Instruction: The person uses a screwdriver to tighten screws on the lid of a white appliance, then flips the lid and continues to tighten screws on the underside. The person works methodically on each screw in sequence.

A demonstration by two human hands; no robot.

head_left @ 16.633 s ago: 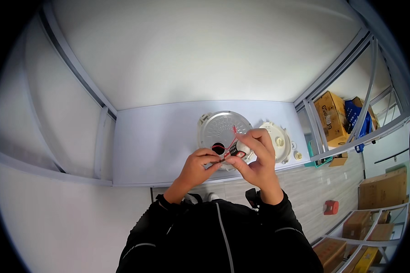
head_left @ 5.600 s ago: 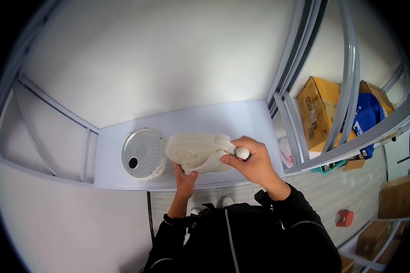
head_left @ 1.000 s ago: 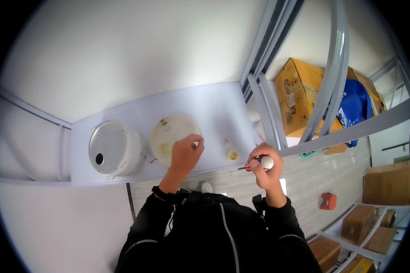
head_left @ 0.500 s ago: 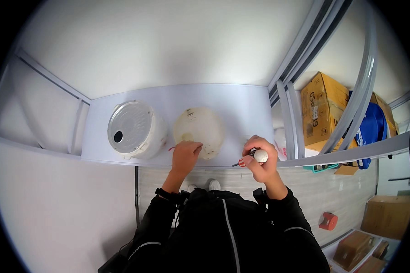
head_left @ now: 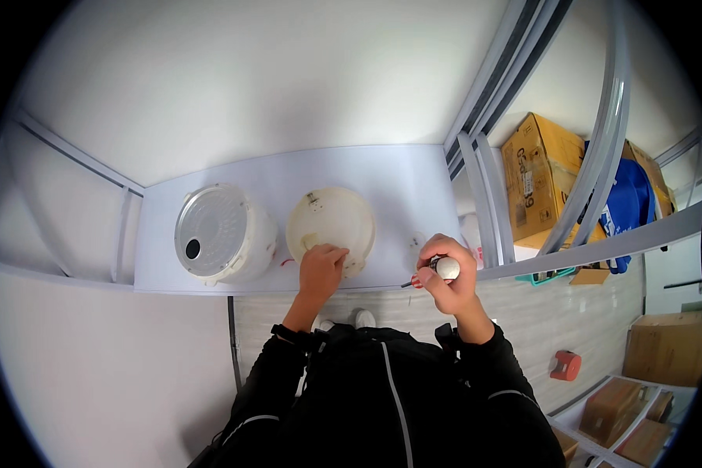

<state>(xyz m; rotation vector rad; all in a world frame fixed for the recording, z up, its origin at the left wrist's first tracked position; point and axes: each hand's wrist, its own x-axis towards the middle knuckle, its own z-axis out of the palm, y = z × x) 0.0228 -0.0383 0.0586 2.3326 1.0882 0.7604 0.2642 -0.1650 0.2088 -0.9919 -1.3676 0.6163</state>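
Note:
My left hand (head_left: 322, 273) is over the near part of a round cream disc (head_left: 331, 222), which looks like a stained bucket lid. Its fingers are bent together and point right; whatever they may pinch is hidden. In my right hand (head_left: 452, 273), at the front edge of the table to the right of the disc, is what looks like a screwdriver (head_left: 447, 268). Its rounded white handle end faces up, with red-and-white stripes lower down and a dark shaft pointing left. A thin red piece (head_left: 287, 262) lies left of the disc.
A white bucket (head_left: 261, 238) with a clear ribbed lid (head_left: 210, 230) and a black round spot stands on the left of the white table (head_left: 398, 179). Metal posts (head_left: 487, 203) rise at the right. Beyond them are a cardboard box (head_left: 542, 179) and a blue bag (head_left: 628, 199). A red stool (head_left: 565, 365) is on the floor.
The whole view has shifted a little, so the bucket and disc appear slightly further left. Both hands keep nearly the same pose, and the right hand still holds the screwdriver.

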